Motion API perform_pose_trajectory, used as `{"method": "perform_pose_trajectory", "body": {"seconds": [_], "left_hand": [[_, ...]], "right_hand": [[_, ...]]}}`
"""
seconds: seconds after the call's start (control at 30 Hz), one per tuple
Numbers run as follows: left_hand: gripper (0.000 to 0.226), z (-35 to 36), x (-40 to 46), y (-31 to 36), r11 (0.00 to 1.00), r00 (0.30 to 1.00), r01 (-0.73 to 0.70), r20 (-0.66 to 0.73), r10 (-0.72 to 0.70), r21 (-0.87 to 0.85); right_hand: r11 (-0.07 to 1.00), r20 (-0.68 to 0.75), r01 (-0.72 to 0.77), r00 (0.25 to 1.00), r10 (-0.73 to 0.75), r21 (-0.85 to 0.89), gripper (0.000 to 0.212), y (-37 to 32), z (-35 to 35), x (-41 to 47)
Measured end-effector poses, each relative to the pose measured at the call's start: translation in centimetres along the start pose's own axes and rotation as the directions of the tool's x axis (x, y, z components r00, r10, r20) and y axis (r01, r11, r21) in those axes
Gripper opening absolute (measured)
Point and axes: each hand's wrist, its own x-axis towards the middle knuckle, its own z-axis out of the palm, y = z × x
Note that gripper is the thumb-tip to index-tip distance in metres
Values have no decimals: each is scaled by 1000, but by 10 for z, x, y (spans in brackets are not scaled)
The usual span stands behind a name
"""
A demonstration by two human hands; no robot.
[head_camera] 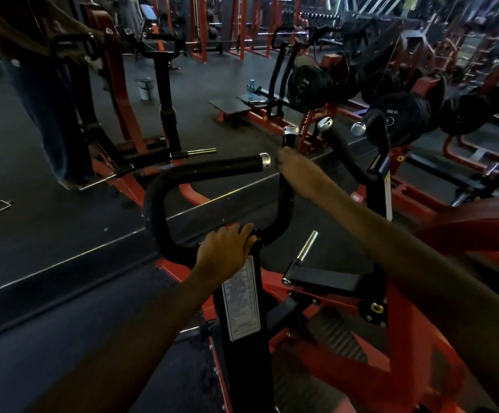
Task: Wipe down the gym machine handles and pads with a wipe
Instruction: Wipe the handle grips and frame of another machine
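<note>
A black curved handle bar [182, 177] with silver end caps rises from a red and black gym machine [325, 350] in front of me. My left hand [227, 251] grips the base of that bar, just above a white label on the black post. My right hand [290, 163] is wrapped around the upright handle [290, 137] near its silver top; the hand is blurred. No wipe shows in either hand. A second pair of black handles [343, 144] stands to the right.
A person in jeans [48, 108] stands at the left by another red machine. Weight plates [397, 117] sit on racks to the right. A small bucket [144, 88] and a blue bottle [251, 84] stand on the dark floor beyond.
</note>
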Motion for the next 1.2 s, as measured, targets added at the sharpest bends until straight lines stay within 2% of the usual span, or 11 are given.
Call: {"method": "perform_pose_trajectory", "body": {"seconds": [0.13, 0.23, 0.3, 0.43, 0.53, 0.6, 0.73, 0.8, 0.87, 1.0, 1.2], "left_hand": [[56, 5, 0, -2, 1000, 999, -12, -45, 12, -9], [56, 6, 1, -3, 999, 996, -6, -90, 2, -44], [56, 6, 0, -1, 999, 996, -2, -86, -3, -52], [54, 6, -1, -2, 1000, 993, -5, -114, 2, -24], [49, 10, -1, -2, 1000, 986, -14, -169, 12, -10], [48, 13, 0, -3, 1000, 980, -15, -199, 16, 6], [48, 16, -1, -2, 1000, 976, -11, -219, 17, 28], [48, 18, -1, -2, 1000, 975, -11, -221, 17, 28], [50, 19, 0, -2, 1000, 976, -7, -218, 12, 25], [49, 20, -1, -3, 999, 975, -4, -222, 11, 32], [49, 20, 0, -3, 1000, 978, -8, -207, 9, 7]], "right_hand": [[954, -160, 68, 987, -22, 292, 38, -16, 7, -59], [786, -332, -174, 837, 435, 593, 33, -8, -6, -37], [630, -274, -296, 712, 646, 718, 32, 5, -15, -4], [607, -166, -332, 769, 618, 722, 35, 0, -5, 17], [555, -212, -321, 690, 692, 768, 31, -32, 23, -19], [408, -133, -358, 592, 795, 840, 24, -50, 34, -44], [-51, 275, -468, 424, 863, 882, 24, -21, 16, -15], [-302, 415, -298, 475, 776, 905, 23, 5, -5, 16], [-462, 472, -171, 554, 685, 870, 24, 17, -15, 33], [-557, 529, -196, 660, 534, 807, 28, 10, -2, 14], [-613, 579, -246, 692, 431, 751, 21, -18, 16, -34]]}}
